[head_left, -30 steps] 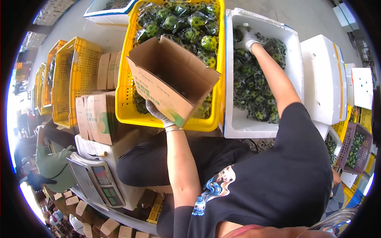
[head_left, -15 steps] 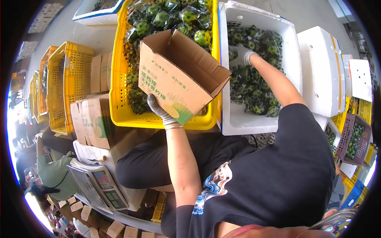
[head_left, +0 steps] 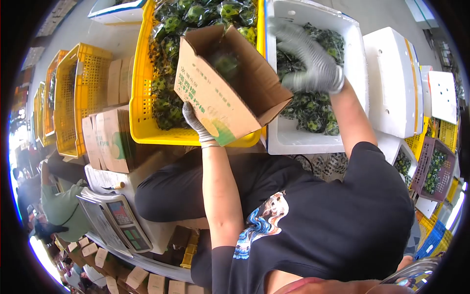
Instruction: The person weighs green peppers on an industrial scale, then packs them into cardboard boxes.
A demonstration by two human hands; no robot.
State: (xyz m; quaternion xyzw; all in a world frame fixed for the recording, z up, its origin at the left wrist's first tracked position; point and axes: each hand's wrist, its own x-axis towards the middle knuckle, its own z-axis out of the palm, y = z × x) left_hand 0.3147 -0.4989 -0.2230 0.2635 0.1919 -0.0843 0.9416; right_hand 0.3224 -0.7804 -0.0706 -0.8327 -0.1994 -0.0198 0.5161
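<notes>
My left hand (head_left: 197, 125), in a grey-white glove, grips the lower side of an open cardboard box (head_left: 208, 95) printed with green characters and a fruit picture. The box is tilted, and a blurred green citrus fruit (head_left: 226, 63) shows inside it. My right hand (head_left: 311, 61), also gloved and smeared by motion, is above a white foam box (head_left: 306, 144), its thumb and fingers spread with nothing visible in them. Many green fruits in clear, dark-spotted wrappers (head_left: 316, 115) fill the foam box. Beneath the cardboard box stands a yellow crate (head_left: 139, 105) of similar wrapped fruits.
Folded cartons (head_left: 105, 142) stand at the left, near a scale (head_left: 122, 223). More yellow crates (head_left: 90, 93) line the far left. Another white foam box (head_left: 391, 83) and a purple crate (head_left: 431, 169) are on the right. A person in green (head_left: 63, 208) sits at lower left.
My right hand has risen out of the wrapped fruits and moved towards the cardboard box, its fingers now spread. A green fruit now shows inside that box. My left hand keeps its grip.
</notes>
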